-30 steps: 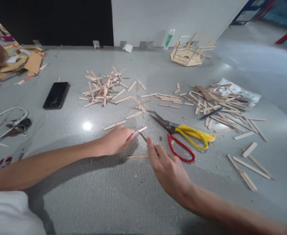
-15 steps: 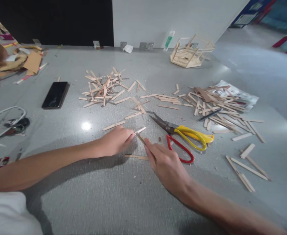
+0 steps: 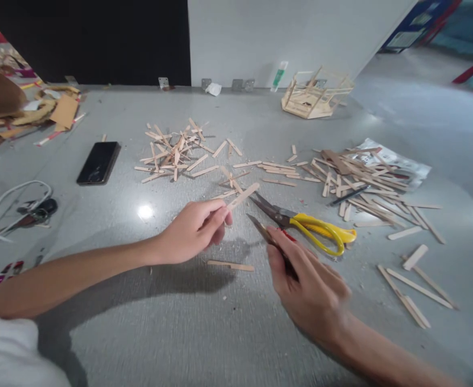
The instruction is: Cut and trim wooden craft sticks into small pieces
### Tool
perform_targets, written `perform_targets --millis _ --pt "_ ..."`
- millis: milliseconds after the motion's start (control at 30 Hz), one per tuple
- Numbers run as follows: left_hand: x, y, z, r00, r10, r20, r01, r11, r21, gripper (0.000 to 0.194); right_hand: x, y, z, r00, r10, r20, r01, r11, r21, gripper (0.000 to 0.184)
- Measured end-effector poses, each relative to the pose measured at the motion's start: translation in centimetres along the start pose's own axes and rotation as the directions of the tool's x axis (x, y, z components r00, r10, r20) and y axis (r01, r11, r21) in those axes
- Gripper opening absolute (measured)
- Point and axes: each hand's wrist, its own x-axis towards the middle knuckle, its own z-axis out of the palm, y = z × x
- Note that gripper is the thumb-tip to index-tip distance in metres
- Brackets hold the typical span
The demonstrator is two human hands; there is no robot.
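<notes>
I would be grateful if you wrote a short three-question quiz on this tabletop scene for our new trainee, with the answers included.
1. What does the left hand hold?
2. True or false: the smartphone lies to the left of the scissors with yellow and red handles.
3. Fill in the blank: the right hand grips a ____.

Key:
1. A wooden craft stick.
2. True.
3. Knife.
</notes>
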Motion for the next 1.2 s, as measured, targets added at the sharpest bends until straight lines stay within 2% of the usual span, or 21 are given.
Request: perform_targets --millis 100,233,400,533,633,800,867,933,1000,1100,1200 --pt "-0.9 1.2 0.3 0.999 0.042 -0.009 -0.042 0.998 -0.047 0.034 0.0 -0.2 -0.5 0.997 0.005 -0.080 -0.008 0.999 -0.037 0.073" --pt "-1.8 2.0 0.4 0.998 0.063 0.018 -0.063 0.998 -0.027 0.035 -0.1 -0.4 -0.9 0.989 -0.038 -0.143 0.041 0.999 0.021 0.076" --pt "-2.1 2.5 0.7 0.995 0.088 0.054 -0.088 0.996 -0.001 0.031 0.3 -0.8 -1.6 0.989 -0.073 -0.128 0.081 0.995 0.054 0.077" --pt "-2.3 2.6 0.8 0.994 0.085 0.073 -0.084 0.996 -0.012 0.031 0.1 -1.0 -2.1 0.996 -0.065 -0.053 0.067 0.997 0.035 0.077" --pt "-2.4 2.7 0.8 0.991 0.098 0.087 -0.098 0.995 -0.007 0.031 0.1 -0.6 -2.2 0.991 -0.131 0.006 0.131 0.991 -0.020 0.076" --pt "-2.4 2.6 0.7 0.989 0.097 0.109 -0.099 0.995 0.015 0.032 0.4 0.1 -2.1 0.993 -0.070 -0.099 0.055 0.988 -0.142 0.075" --pt "-2.4 2.5 0.8 0.991 0.088 0.101 -0.091 0.995 0.033 0.032 0.3 0.1 -2.1 0.991 -0.119 -0.062 0.112 0.987 -0.113 0.076" --pt "-2.3 2.5 0.8 0.992 0.086 0.091 -0.092 0.994 0.062 0.032 0.1 0.1 -2.2 0.981 -0.190 0.030 0.192 0.978 -0.078 0.075" --pt "-2.3 2.4 0.8 0.992 0.099 0.079 -0.107 0.989 0.102 0.031 0.0 0.2 -2.2 0.974 -0.208 0.092 0.216 0.972 -0.093 0.074" --pt "-2.2 2.2 0.9 0.990 0.118 0.076 -0.128 0.980 0.154 0.031 0.2 0.4 -2.0 0.987 -0.156 0.031 0.159 0.968 -0.195 0.073" --pt "-2.1 2.0 1.0 0.991 0.109 0.081 -0.121 0.978 0.167 0.031 0.4 0.4 -1.7 0.991 -0.120 -0.057 0.106 0.972 -0.211 0.074"
